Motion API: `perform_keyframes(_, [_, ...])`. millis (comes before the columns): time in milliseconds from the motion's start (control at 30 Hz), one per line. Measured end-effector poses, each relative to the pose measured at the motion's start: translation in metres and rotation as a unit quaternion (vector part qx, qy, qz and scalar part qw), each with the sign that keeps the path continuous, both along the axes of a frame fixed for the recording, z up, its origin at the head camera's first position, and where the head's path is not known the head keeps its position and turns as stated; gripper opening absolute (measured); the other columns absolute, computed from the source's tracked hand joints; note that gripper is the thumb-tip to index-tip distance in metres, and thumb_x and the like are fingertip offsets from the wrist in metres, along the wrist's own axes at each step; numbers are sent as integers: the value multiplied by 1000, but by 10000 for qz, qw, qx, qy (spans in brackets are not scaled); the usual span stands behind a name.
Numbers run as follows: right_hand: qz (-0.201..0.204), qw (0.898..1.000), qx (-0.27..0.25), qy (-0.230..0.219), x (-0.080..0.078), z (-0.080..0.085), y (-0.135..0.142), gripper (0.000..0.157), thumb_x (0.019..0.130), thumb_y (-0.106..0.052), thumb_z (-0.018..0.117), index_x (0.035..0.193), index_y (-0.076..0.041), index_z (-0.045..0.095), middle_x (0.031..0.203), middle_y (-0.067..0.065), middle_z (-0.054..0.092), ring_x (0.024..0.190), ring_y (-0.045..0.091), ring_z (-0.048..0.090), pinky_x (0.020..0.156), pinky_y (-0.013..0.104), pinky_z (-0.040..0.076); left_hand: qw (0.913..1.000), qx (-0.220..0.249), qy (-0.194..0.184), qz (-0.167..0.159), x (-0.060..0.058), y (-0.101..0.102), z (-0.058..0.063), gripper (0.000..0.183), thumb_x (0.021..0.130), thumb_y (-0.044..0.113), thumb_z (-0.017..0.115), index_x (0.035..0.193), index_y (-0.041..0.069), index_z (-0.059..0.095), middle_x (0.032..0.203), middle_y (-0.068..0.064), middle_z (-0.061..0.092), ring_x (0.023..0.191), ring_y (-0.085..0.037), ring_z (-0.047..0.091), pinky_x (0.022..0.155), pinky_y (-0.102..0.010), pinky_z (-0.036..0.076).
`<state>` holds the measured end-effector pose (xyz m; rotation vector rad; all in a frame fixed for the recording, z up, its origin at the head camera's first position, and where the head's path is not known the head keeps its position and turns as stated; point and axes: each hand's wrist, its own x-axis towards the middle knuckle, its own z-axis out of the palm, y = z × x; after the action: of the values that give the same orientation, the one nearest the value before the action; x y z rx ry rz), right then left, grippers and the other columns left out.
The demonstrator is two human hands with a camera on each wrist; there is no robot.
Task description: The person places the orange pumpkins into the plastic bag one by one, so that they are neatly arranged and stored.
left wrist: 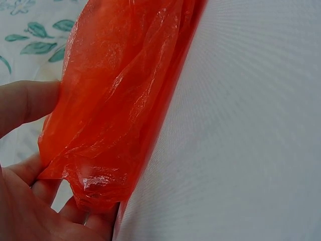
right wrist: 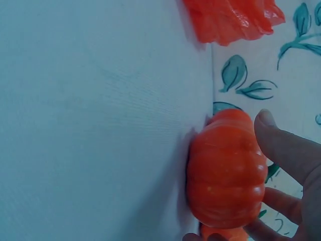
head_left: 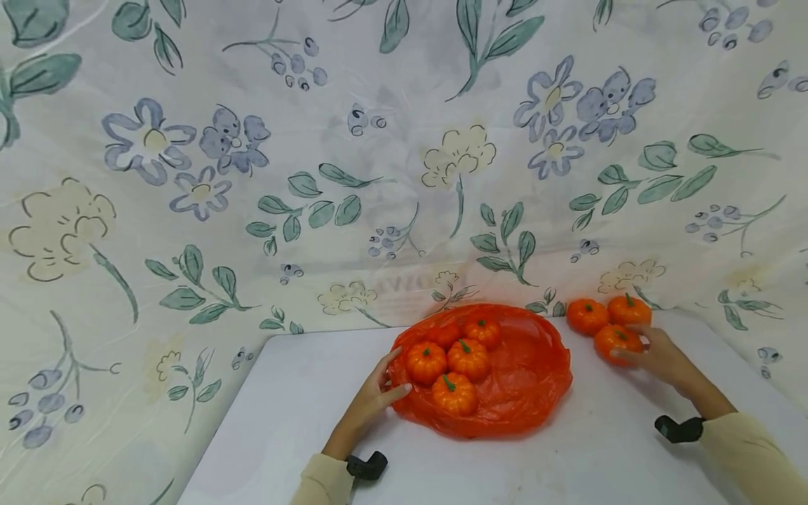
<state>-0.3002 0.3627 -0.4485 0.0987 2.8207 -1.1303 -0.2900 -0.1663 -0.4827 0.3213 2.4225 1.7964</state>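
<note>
A red plastic bag [head_left: 524, 379] lies spread on the white table, with several small orange pumpkins [head_left: 468, 360] grouped on its left part. My left hand [head_left: 372, 393] holds the bag's left edge. In the left wrist view the thumb [left wrist: 30, 103] touches one side of the crinkled plastic [left wrist: 120, 100], and the other fingers are beneath it. To the right of the bag, my right hand [head_left: 656, 354] grips a small pumpkin [head_left: 614, 342] between thumb and fingers. That same pumpkin [right wrist: 228, 173] appears side-on in the right wrist view, its ribs facing the camera.
Two more pumpkins [head_left: 587, 317] stand behind the gripped one, at the table's back edge. A floral sheet [head_left: 404, 140] hangs directly behind the white table [head_left: 284, 393]. Each wrist wears a black device [head_left: 367, 466].
</note>
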Motion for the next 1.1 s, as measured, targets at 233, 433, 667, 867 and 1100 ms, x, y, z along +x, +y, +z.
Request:
perform_keyframes(233, [-46, 9997, -59, 222, -2, -13, -2, 104, 88, -59, 67, 151, 9, 20, 149, 44, 18, 126, 60, 30, 99, 72, 40, 10000, 49, -45, -27, 0, -2, -2, 74, 91, 26, 69, 155, 22, 34, 158, -14, 37, 133, -36, 46, 106, -58, 46])
perform_keyframes(433, [-151, 9991, -105, 392, -1, -18, -3, 104, 87, -56, 69, 152, 9, 19, 152, 42, 19, 132, 60, 26, 103, 74, 34, 10000, 52, 11, -76, -1, 0, -2, 74, 91, 26, 69, 156, 20, 33, 156, -15, 39, 131, -34, 47, 107, -56, 45])
perform_keyframes(667, [-170, 9987, -115, 474, 2, -18, -3, 107, 86, -61, 68, 152, 8, 20, 152, 42, 19, 131, 60, 27, 103, 73, 36, 10000, 75, 0, -49, -1, 0, 0, 73, 91, 25, 69, 155, 20, 34, 154, -15, 42, 126, -31, 49, 105, -52, 47])
perform_keyframes(867, [-210, 9986, -111, 482, 6, -19, -2, 108, 86, -63, 66, 152, 9, 20, 150, 42, 20, 129, 59, 30, 102, 71, 38, 9999, 92, -74, -86, 0, 1, -1, 74, 91, 26, 69, 156, 22, 33, 157, -14, 38, 132, -34, 46, 107, -55, 46])
perform_keyframes(1100, [-292, 9986, -219, 382, 5, -18, -6, 107, 87, -62, 66, 153, 8, 19, 152, 41, 18, 128, 58, 30, 102, 69, 40, 9999, 75, -63, -94, 0, -2, 0, 74, 91, 26, 69, 155, 23, 34, 158, -13, 37, 133, -33, 46, 107, -55, 47])
